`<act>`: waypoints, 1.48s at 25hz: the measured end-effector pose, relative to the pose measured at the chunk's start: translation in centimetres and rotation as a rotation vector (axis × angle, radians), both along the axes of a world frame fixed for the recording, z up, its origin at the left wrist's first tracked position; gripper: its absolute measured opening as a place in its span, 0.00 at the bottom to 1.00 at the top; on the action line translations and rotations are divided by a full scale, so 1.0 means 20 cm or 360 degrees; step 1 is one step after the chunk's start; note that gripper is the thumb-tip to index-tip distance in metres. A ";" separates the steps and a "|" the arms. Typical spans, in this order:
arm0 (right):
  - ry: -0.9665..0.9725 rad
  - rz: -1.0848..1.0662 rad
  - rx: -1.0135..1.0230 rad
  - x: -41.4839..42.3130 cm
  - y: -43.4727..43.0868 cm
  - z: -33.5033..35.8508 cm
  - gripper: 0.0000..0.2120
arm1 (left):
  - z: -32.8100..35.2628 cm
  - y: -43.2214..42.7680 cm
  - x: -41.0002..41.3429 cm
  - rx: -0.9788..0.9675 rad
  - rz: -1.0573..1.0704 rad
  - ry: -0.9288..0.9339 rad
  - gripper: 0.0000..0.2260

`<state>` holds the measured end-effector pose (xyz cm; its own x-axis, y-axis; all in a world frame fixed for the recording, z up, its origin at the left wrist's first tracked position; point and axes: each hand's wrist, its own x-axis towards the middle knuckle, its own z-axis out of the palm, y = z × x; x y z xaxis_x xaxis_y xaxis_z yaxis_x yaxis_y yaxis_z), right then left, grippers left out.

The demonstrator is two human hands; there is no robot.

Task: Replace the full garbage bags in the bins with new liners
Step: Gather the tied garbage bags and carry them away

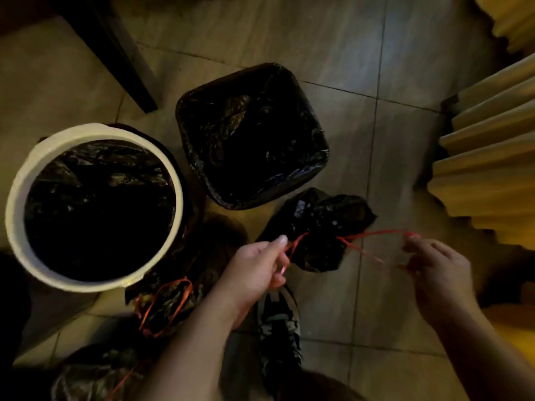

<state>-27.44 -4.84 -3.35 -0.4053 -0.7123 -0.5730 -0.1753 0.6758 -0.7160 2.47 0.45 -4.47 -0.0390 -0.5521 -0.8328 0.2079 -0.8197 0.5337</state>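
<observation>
We hold a small black garbage bag point(318, 227) on the tiled floor point(405, 82), just near of the square bin point(185, 131), almost touching its near edge. Our left hand point(254, 270) is curled around one end of its red drawstring point(376, 233). Our right hand point(440, 270) pinches the other end, and the cord is drawn out to the right. The square bin wears a black liner folded over its rim. The round white bin point(86, 131) to its left is lined too, and the two stand close together. A tied bag point(165, 302) leans at the round bin's near edge, beside our shoe point(278, 322). Open tiles lie far and right, bounded by a pleated curtain point(492, 169) on the right and a dark furniture leg point(115, 53) far left.
</observation>
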 end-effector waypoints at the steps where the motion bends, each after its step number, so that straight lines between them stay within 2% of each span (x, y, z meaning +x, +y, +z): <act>1: -0.0091 0.0068 -0.0046 0.03 0.02 0.11 0.11 | 0.08 0.01 -0.03 0.0019 0.0215 0.0117 0.15; 4: -0.0438 0.0278 -0.0101 0.19 0.05 0.35 0.07 | 0.29 0.04 -0.14 0.0014 0.0435 0.0198 0.11; 8: -0.0489 0.0642 0.0230 0.44 0.17 0.48 0.12 | 0.55 0.07 -0.31 0.0097 0.0297 0.0314 0.16; 10: -0.0482 0.0633 0.0418 0.53 0.22 0.50 0.14 | 0.59 0.10 -0.37 0.0117 0.0086 0.0227 0.22; 12: -0.0443 0.0548 0.0515 0.57 0.24 0.51 0.12 | 0.60 0.15 -0.38 0.0109 -0.0094 0.0075 0.28; 15: -0.0438 0.0502 0.0569 0.59 0.26 0.50 0.11 | 0.57 0.24 -0.32 0.0046 -0.0079 -0.0008 0.28; 18: -0.0459 0.0604 0.0636 0.62 0.28 0.47 0.12 | 0.49 0.36 -0.23 0.0120 0.0208 -0.0048 0.15; 21: -0.0446 0.0704 0.0614 0.65 0.29 0.45 0.13 | 0.34 0.49 -0.06 0.0436 0.0559 -0.0201 0.04; 25: -0.0402 0.0999 0.0522 0.62 0.34 0.40 0.12 | 0.07 0.65 0.30 0.0755 0.0751 -0.0837 0.04; 29: -0.0248 0.1104 0.0459 0.57 0.33 0.34 0.11 | -0.17 0.80 0.54 0.0824 0.0490 -0.1250 0.15; 33: -0.0273 0.0994 0.0428 0.57 0.30 0.23 0.09 | -0.42 0.93 0.64 0.0815 0.0286 -0.1191 0.21; 35: -0.0345 0.0940 0.0367 0.61 0.30 0.18 0.06 | -0.50 0.96 0.66 0.0730 0.0211 -0.1070 0.15; 37: -0.0378 0.0894 0.0316 0.65 0.32 0.15 0.04 | -0.55 0.96 0.67 0.0671 0.0432 -0.0957 0.10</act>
